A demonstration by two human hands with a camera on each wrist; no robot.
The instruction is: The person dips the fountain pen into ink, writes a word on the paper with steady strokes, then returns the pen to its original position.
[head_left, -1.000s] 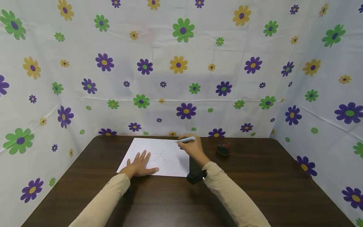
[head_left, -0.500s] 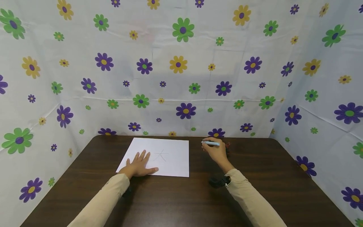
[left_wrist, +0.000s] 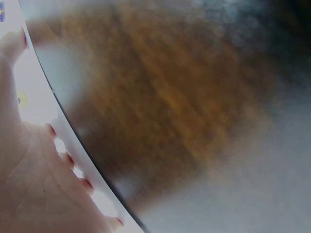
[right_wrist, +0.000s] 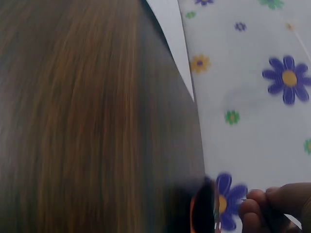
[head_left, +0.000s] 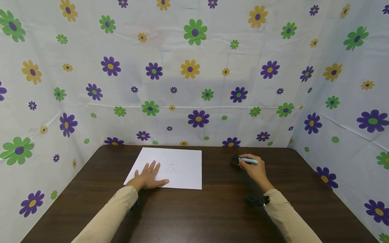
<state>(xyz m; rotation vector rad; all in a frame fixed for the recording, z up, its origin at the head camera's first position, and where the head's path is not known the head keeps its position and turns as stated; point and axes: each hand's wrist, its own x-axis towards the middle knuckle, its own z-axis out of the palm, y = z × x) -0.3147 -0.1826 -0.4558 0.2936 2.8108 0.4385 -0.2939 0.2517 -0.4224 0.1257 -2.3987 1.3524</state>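
A sheet of white paper (head_left: 188,170) lies on the dark wooden table, with thin crossing strokes (head_left: 172,165) near its middle. My left hand (head_left: 148,178) rests on the paper's left front part, palm down and fingers spread. Off to the right of the sheet, my right hand (head_left: 254,168) pinches a light blue pen (head_left: 249,160) between thumb and fingers. The pen's tip points left, toward a small black object with orange-red edges (head_left: 234,160), partly behind the hand. In the right wrist view that dark object (right_wrist: 204,208) stands beside my fingertips (right_wrist: 250,221); whether they touch I cannot tell.
The brown wooden table (head_left: 182,216) extends in front of and right of the paper. A white cloth with printed flowers (head_left: 170,60) hangs behind the table's far edge and along both sides. A black strap device (head_left: 256,201) sits on my right wrist.
My right hand has moved right with the pen, from the paper's far right corner across the table to the small black object. The left hand and paper stay put.
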